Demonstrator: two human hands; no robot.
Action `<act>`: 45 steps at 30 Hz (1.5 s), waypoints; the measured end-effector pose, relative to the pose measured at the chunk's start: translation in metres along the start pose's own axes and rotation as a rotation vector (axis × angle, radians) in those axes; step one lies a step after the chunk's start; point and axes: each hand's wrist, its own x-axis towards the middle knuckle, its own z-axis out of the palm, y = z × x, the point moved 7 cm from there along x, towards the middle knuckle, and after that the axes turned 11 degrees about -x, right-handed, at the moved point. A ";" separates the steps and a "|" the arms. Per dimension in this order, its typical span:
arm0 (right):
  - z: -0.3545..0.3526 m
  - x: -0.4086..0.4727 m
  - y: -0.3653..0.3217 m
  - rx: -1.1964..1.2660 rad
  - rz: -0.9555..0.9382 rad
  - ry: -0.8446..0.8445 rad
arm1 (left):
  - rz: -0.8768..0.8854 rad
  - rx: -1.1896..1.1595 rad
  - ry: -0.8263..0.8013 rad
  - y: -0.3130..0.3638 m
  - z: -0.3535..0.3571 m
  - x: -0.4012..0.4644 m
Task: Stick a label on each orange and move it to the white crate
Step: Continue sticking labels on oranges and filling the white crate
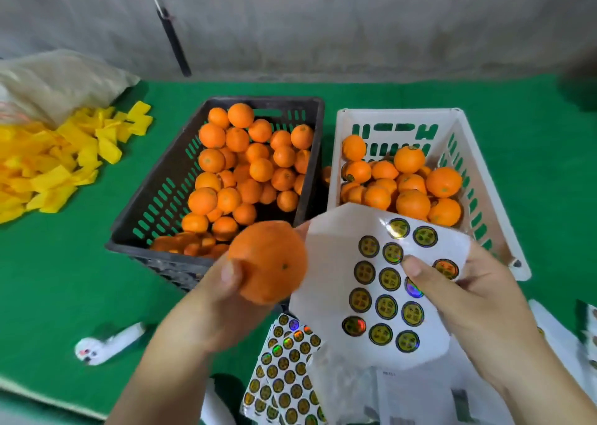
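Observation:
My left hand [226,298] grips one orange [268,261] in front of the black crate [155,198], which holds several unlabelled oranges [239,166]. My right hand [465,298] holds a white label sheet [326,282] with several round gold stickers; its thumb presses on the sheet near a sticker. The sheet's left edge lies behind the held orange. The white crate [484,179] to the right holds several oranges [410,185], some with a visible label.
More sticker sheets [284,369] and white papers lie on the green table [64,279] below my hands. A pile of yellow foam pieces [48,159] and a sack [61,78] sit at the left. A small white device [106,344] lies near the front left.

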 end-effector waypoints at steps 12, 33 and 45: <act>0.019 -0.053 -0.056 -1.070 -0.598 0.299 | -0.185 0.079 0.087 -0.042 0.032 -0.041; 0.014 -0.048 -0.050 -0.338 -0.236 -0.088 | -0.033 0.149 0.034 -0.030 0.049 -0.048; 0.035 -0.076 -0.078 -0.744 -0.630 0.017 | -0.091 0.003 0.204 -0.049 0.038 -0.041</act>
